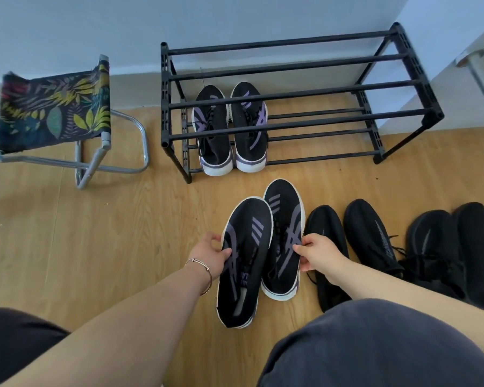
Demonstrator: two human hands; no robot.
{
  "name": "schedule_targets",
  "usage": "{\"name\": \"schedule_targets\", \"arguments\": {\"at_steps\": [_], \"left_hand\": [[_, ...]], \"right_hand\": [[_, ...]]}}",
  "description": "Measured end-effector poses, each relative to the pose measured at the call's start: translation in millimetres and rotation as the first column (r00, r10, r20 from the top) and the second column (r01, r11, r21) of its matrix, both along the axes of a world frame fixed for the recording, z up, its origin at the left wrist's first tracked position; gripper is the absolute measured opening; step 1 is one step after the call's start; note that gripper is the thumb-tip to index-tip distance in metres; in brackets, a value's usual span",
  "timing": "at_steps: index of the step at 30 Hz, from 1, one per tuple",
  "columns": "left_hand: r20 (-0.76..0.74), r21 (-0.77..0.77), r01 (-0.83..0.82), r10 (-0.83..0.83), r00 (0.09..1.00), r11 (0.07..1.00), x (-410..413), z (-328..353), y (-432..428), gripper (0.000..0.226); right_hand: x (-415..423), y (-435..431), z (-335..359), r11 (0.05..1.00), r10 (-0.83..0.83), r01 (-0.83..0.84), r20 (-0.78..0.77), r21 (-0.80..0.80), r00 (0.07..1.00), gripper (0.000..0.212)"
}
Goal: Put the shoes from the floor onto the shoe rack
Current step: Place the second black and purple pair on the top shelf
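- My left hand (pixel 211 251) grips one black knit sneaker with purple stripes and white sole (pixel 245 258).
- My right hand (pixel 320 254) clasps its matching black-and-purple sneaker (pixel 284 238) alongside.

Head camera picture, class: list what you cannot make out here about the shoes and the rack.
- Rightmost black shoes: cut off by the right edge of the head view.
- All-black shoe beside the held pair: its heel is hidden by the right hand and the knee.
- Shoe rack: its upper bars cross the purple-striped pair on the lower tier.
- Left hand: fingertips hidden under its shoe.
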State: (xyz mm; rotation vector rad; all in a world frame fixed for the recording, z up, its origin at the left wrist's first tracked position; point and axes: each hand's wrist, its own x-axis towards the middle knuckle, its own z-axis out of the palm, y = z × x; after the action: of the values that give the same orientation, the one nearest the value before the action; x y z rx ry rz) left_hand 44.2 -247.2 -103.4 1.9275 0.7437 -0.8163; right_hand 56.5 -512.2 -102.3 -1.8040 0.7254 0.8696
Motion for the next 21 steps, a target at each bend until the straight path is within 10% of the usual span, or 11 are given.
{"name": "schedule_targets", "arguments": {"at_steps": [21], "left_hand": [[0.317,0.004,-0.008,0.007,0.948,1.0,132.8,147.0,28.3,0.029]], "right_hand": [[74.2,-3.8,170.1,0.998,0.029,-0.028,-0.016,0.051,0.999,0.021]]}}
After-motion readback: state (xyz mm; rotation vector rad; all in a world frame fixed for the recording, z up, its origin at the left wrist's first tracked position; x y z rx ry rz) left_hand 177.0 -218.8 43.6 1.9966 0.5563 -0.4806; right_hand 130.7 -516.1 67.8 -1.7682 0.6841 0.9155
